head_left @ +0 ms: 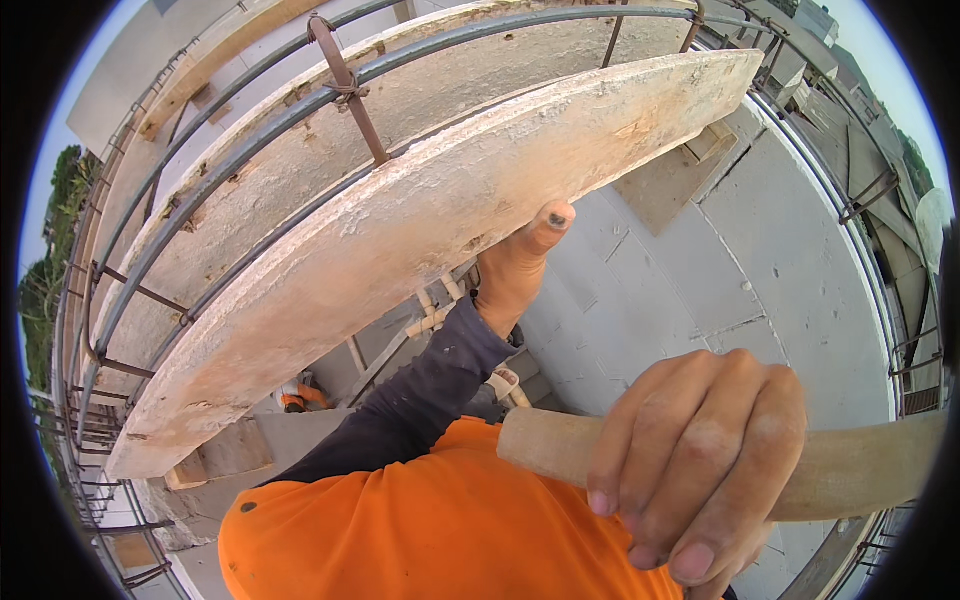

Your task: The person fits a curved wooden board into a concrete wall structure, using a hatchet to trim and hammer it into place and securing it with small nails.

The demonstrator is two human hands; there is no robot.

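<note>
Fingers wrapped tightly round a wooden handle (860, 472), the near right hand (705, 455) holds it crosswise before the orange shirt (420, 525). Farther left, the left hand (510, 275) meets the near edge of a long board (450, 205), seemingly steadying it beside the rods (363, 120); its hidden fingers' grip I cannot tell.

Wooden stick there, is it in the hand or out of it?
In: the right hand has its fingers curled around the wooden stick, which shows on both sides of them.
</note>
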